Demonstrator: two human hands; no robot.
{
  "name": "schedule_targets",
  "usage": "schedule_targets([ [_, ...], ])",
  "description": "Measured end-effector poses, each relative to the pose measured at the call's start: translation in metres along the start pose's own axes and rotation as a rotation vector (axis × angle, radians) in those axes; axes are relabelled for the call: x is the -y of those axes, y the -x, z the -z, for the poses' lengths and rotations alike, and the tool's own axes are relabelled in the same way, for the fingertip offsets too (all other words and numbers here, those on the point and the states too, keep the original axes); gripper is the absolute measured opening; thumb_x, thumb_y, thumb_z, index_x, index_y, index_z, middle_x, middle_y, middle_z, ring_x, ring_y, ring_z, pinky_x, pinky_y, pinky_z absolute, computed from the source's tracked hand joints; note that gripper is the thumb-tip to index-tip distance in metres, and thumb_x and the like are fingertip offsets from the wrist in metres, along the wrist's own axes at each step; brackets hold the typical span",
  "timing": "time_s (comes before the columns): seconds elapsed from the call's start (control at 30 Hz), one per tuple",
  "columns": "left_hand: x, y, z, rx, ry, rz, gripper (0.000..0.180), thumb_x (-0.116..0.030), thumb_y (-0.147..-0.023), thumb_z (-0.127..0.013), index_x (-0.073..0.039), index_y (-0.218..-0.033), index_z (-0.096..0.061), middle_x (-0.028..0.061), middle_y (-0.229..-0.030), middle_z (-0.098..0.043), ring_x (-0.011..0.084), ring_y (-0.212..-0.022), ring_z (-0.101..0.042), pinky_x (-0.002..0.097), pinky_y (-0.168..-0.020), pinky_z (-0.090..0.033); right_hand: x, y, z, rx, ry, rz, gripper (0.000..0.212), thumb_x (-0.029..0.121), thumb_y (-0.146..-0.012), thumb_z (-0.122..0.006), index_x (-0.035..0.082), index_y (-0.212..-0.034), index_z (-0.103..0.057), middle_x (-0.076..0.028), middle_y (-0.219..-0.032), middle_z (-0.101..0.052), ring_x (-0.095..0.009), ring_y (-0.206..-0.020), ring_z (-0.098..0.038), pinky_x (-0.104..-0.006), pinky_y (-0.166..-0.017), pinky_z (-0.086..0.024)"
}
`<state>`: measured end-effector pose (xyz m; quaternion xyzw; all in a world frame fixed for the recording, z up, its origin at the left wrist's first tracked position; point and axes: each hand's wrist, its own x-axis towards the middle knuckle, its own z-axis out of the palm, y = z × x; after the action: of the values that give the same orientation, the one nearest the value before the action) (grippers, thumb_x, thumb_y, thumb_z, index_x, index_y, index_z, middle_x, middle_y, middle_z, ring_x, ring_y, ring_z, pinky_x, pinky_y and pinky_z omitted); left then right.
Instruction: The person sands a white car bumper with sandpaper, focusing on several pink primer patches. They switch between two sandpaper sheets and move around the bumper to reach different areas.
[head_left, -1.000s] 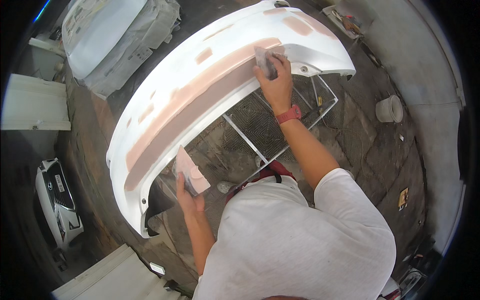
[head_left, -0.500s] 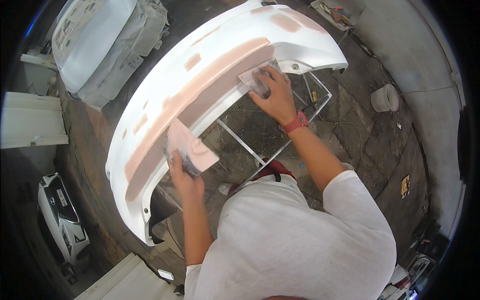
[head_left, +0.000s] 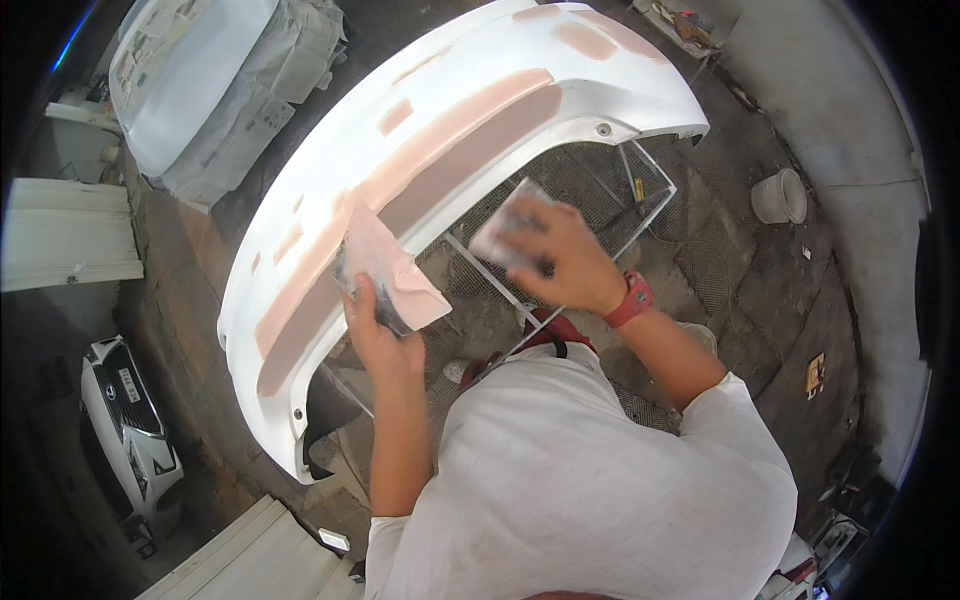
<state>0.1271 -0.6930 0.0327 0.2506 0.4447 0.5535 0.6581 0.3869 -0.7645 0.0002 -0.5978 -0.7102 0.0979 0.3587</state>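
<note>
A white car bumper (head_left: 350, 135) with pink filler patches (head_left: 396, 117) curves in front of me. A long pink strip runs above its brownish-grey recess (head_left: 455, 165). My left hand (head_left: 383, 340) grips a flat filler board (head_left: 385, 255) carrying a mound of pink filler (head_left: 415, 288), held over the bumper's inner edge. My right hand (head_left: 570, 265), a red watch on its wrist, has its fingers closed on a flat filler spreader (head_left: 492, 235), smeared pink and grey. That spreader is apart from both bumper and board, blurred by motion.
A metal stand (head_left: 650, 165) is under the bumper. To the right are a white bucket (head_left: 778, 197) and a grey wall (head_left: 830, 130). A paper-masked car part (head_left: 190, 90) is at the far left, with another white bumper with a grille (head_left: 130, 410) at the left.
My right hand has pulled the spreader off the right part of the recess, back toward me and closer to the board. My left hand still holds the board in nearly the same place.
</note>
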Motion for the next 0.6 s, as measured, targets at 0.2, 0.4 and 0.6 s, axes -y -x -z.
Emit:
schedule_targets([
  [0.2,-0.005,0.01,0.017,-0.021,-0.074,0.013,0.061,-0.026,-0.108,-0.063,-0.006,-0.161,-0.038,0.0126,-0.15,-0.054,0.0289,-0.136,-0.056,0.046,-0.113,-0.048,-0.088,-0.082,-0.012,-0.709,-0.332,-0.478,0.05,0.032,-0.096,-0.075,0.003,-0.137,-0.067,-0.022,-0.139,-0.06,-0.037,-0.127,-0.062,-0.0437,-0.109,-0.049],
  [0.4,0.008,0.027,0.049,-0.088,-0.081,0.051,0.052,-0.024,-0.109,-0.06,-0.003,-0.154,-0.045,0.0137,-0.139,-0.062,0.0282,-0.124,-0.066,0.0423,-0.105,-0.055,-0.064,-0.109,-0.035,-0.696,-0.303,-0.56,0.052,0.035,-0.094,-0.078,0.004,-0.136,-0.069,-0.022,-0.137,-0.061,-0.038,-0.126,-0.062,-0.0442,-0.105,-0.052],
  [0.6,0.018,0.037,0.059,-0.109,-0.06,0.06,0.051,-0.025,-0.109,-0.059,-0.003,-0.153,-0.046,0.0137,-0.14,-0.062,0.0275,-0.124,-0.066,0.0419,-0.105,-0.056,-0.035,-0.081,-0.072,-0.573,-0.11,-0.396,0.052,0.031,-0.084,-0.083,0.01,-0.131,-0.074,-0.019,-0.14,-0.059,-0.04,-0.13,-0.059,-0.0513,-0.109,-0.047],
])
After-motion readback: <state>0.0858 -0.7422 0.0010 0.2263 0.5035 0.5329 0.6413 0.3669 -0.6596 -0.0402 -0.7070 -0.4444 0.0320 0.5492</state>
